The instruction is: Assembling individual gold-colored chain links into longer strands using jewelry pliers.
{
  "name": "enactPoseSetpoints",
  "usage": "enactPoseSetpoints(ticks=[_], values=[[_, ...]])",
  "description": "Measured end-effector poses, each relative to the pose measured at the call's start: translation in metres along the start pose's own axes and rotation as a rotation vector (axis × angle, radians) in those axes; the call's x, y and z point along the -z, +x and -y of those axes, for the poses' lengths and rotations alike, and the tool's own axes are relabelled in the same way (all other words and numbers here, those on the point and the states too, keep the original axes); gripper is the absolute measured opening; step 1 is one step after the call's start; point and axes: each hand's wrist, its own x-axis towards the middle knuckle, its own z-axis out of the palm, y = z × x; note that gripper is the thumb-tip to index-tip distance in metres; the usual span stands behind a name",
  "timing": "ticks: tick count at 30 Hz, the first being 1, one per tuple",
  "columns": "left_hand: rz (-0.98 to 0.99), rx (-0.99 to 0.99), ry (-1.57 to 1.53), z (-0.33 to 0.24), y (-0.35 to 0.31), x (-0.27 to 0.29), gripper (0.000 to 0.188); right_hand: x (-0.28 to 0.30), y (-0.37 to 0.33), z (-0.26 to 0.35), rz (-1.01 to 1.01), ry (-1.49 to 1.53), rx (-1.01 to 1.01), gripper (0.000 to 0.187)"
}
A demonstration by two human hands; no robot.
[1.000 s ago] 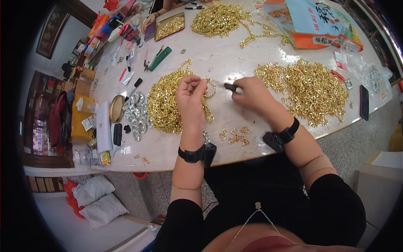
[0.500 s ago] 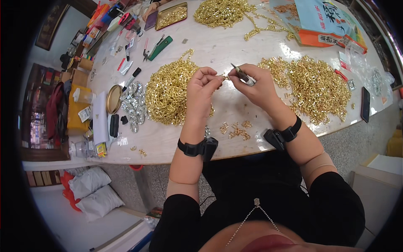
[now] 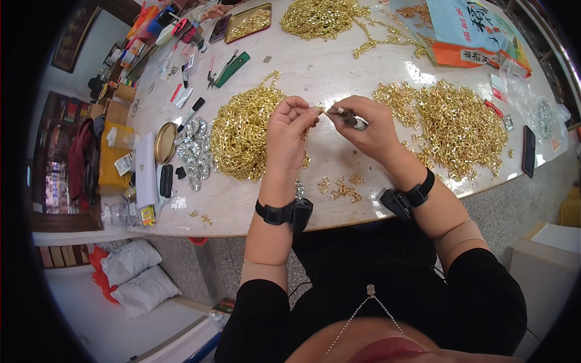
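My left hand [image 3: 287, 130] is closed in a pinch on a small gold chain link [image 3: 321, 109] above the table. Facing it, my right hand [image 3: 366, 121] grips a small dark tool with a pale end [image 3: 350, 118]; its exact kind is blurred. The two sets of fingertips nearly meet at the link. Behind my left wrist lies a heap of gold chain [image 3: 242, 136]. A pile of loose gold links [image 3: 463, 124] spreads to the right of my right hand. Several loose links [image 3: 344, 190] lie between my forearms.
Silver chain [image 3: 195, 154] and a round gold lid [image 3: 165, 143] lie left. Green-handled pliers [image 3: 233, 69], a tray of gold pieces [image 3: 248, 23] and more gold chain [image 3: 318, 18] sit farther back. A printed bag [image 3: 478, 33] and a phone [image 3: 528, 151] are right. Another person's hand [image 3: 215, 11] shows at the far edge.
The tool in my right hand has tilted, its tip swinging down toward the link. My left hand has hardly moved. The other person's hand has come further into view.
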Motion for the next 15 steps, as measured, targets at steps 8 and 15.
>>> enactPoseSetpoints(ticks=[8,15], values=[[-0.07,-0.079,-0.079,-0.007,0.003,0.003,0.017,-0.004,-0.001,-0.022,0.217,0.279,-0.596,0.024],[-0.007,-0.013,-0.06,-0.007,0.003,0.006,0.016,0.003,0.005,-0.012,0.223,0.124,-0.616,0.035]])
